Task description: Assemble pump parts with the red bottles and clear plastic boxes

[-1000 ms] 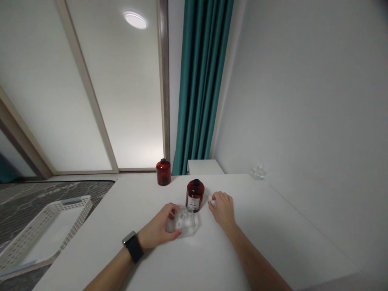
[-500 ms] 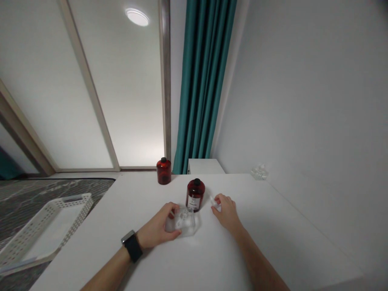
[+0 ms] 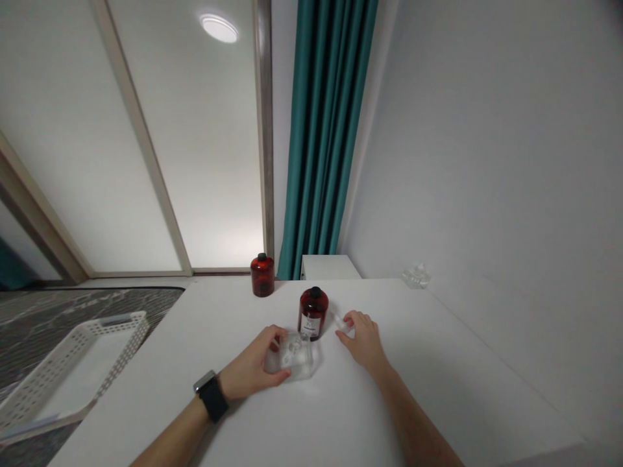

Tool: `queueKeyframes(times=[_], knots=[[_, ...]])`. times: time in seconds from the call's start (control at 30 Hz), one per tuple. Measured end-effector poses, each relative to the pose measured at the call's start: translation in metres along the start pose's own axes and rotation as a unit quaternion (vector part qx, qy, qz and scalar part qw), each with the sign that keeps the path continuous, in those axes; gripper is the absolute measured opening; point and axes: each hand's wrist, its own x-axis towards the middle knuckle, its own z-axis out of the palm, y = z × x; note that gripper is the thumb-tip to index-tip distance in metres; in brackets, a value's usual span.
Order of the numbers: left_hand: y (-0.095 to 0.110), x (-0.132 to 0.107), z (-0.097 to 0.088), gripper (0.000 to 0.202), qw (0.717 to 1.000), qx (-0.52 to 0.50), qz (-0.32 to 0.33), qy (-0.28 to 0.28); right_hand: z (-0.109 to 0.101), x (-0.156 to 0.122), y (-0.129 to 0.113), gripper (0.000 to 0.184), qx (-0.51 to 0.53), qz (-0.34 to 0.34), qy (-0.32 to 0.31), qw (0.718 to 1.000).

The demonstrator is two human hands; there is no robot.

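Observation:
My left hand [image 3: 257,364], with a dark watch at the wrist, grips the left side of a clear plastic box [image 3: 299,360] on the white table. Small clear shapes show through it, too faint to name. Just behind the box stands a dark red bottle [image 3: 313,314] with a black cap and a white label. To the right of that bottle, my right hand [image 3: 363,338] is closed, thumb and fingers pinching a small clear piece [image 3: 344,324]. The piece's kind is hard to make out against the white surface.
A second red bottle [image 3: 263,277] stands at the table's far edge. Clear, crumpled-looking items [image 3: 416,277] lie at the back right by the wall. On the floor to the left is a white perforated basket [image 3: 78,363]. A teal curtain [image 3: 326,143] hangs behind the table.
My right thumb has shifted slightly left around the small clear piece. My left hand and the box stay put; the whole view has drifted very slightly.

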Motion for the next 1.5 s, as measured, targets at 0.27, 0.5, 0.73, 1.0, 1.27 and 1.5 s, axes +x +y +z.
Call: queueKeyframes(times=[0.27, 0.5, 0.73, 1.0, 1.27, 1.5], knots=[[0.000, 0.000, 0.000, 0.048, 1.000, 0.002, -0.001, -0.003, -0.002, 0.000, -0.002, 0.020, 0.031, -0.005, 0.030, 0.999], [0.002, 0.001, -0.001, 0.049, 1.000, 0.003, -0.004, -0.008, -0.017, 0.004, -0.021, 0.010, 0.128, -0.055, 0.081, 0.987], [-0.001, -0.001, -0.003, 0.066, 1.000, -0.002, -0.018, -0.012, -0.019, -0.003, -0.049, 0.013, 0.215, -0.075, 0.110, 0.967], [0.002, -0.003, -0.021, 0.040, 0.994, 0.004, 0.011, 0.107, -0.016, -0.013, -0.076, 0.032, 0.283, -0.105, 0.109, 0.947], [0.002, 0.002, -0.020, 0.025, 0.982, 0.008, 0.006, 0.188, -0.013, -0.032, -0.082, 0.072, 0.300, -0.079, -0.126, 0.942], [0.018, 0.026, -0.031, 0.022, 0.979, 0.028, -0.003, 0.200, -0.010, -0.030, -0.082, 0.073, 0.311, -0.031, -0.175, 0.934]])
